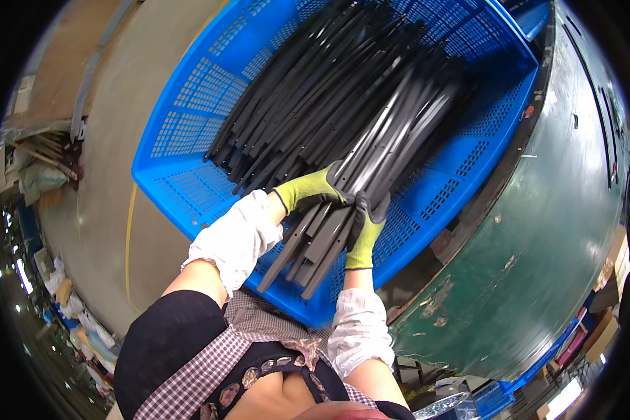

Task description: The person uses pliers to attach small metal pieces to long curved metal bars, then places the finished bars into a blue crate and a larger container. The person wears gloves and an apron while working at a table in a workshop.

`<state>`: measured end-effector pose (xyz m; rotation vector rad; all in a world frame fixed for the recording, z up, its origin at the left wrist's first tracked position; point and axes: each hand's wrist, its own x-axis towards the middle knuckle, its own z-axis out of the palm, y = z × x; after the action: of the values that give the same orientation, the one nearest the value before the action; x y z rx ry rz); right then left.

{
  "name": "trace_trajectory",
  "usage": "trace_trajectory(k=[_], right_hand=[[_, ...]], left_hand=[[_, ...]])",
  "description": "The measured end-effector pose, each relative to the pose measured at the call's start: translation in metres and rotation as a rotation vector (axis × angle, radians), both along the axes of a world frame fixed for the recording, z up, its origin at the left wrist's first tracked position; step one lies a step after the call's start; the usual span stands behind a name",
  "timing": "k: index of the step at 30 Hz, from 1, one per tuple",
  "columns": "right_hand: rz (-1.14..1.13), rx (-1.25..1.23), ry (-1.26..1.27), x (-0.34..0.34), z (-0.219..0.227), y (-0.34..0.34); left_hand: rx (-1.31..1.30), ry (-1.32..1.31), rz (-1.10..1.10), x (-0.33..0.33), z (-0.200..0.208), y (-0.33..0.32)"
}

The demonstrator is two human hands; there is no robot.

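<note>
Both my hands wear yellow-green gloves with dark grey palms. My left hand (318,187) and my right hand (367,222) are closed from either side round one bundle of long black strips (322,238). The near ends of the bundle stick out toward me, uneven in length, with small holes in some strips. Its far part is blurred and shiny. Beneath and to the left, many more black strips (294,105) lie lengthwise in a large blue perforated plastic basket (189,119). My fingertips are partly hidden by the bundle.
A green-topped table (511,231) with a scuffed surface stands close on the right of the basket; a few thin black strips (604,133) lie on it. On the left is a grey floor (112,175) with a yellow line. Wood pieces (45,150) and bags are piled at the far left.
</note>
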<state>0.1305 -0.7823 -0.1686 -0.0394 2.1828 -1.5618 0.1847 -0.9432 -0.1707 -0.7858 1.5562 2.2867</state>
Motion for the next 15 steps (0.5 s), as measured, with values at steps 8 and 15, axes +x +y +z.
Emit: trace_trajectory(k=[8, 15], right_hand=[[0.299, 0.461, 0.105, 0.029, -0.083, 0.006], [0.304, -0.248, -0.409, 0.072, 0.055, 0.006]], left_hand=[[-0.776, -0.284, -0.122, 0.001, -0.116, 0.004], [-0.941, -0.149, -0.348, 0.062, -0.096, -0.052]])
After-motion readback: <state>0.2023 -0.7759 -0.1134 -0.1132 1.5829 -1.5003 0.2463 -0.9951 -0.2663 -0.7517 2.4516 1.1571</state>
